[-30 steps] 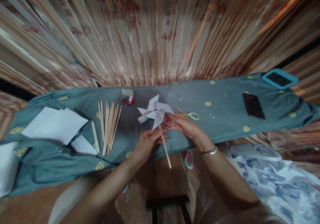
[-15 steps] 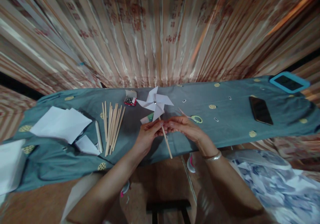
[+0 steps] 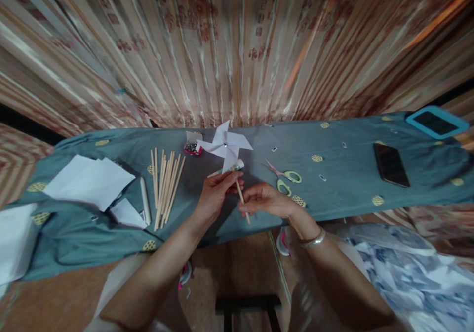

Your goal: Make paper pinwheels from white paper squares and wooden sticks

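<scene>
My right hand (image 3: 264, 199) has moved down the wooden stick (image 3: 240, 189) toward its near end, uncovering the scissors (image 3: 278, 173) to the right. The paper pinwheel (image 3: 234, 140) now sits a touch farther off, just past my left hand (image 3: 218, 193) and to the right of the small red box (image 3: 192, 147), over the middle of the table cloth (image 3: 344, 174).

I judge the pinwheel feather-light, its blades easily creased, so the stick, stiff and probably smooth, is the part to hold. My left thumb and fingers pinch it just below the blades, drawn in to its thin width. My right thumb and fingertips grasp it lower, curled narrowly around, with the tip poking out below. How firmly either squeezes, I cannot tell.
</scene>
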A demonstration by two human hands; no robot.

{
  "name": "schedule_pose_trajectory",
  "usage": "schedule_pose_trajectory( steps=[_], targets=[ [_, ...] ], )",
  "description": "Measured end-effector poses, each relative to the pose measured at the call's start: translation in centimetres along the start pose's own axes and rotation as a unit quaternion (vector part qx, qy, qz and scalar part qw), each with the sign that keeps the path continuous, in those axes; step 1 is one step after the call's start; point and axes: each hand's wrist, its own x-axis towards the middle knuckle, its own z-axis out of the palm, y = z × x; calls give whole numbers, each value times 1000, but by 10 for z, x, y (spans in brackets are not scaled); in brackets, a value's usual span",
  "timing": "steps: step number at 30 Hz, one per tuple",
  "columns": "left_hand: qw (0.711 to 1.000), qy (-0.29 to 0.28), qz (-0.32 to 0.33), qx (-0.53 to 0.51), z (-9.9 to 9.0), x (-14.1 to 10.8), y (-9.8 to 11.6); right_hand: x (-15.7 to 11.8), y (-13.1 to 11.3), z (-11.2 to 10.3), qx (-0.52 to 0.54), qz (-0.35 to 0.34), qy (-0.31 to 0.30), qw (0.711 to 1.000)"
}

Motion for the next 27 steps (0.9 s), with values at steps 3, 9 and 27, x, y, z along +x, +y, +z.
schedule_pose_trajectory(
  steps=[3,9,27],
  targets=[
    [1000,-6,1,6,-2,0,-3,1,0,1,3,-4,10,1000],
    [1000,-9,-17,19,-3,-3,-8,0,0,-2,18,0,42,999],
    [979,-129,-91,127,-3,-23,-25,-7,-5,-61,175,-179,359,899]
  ],
)
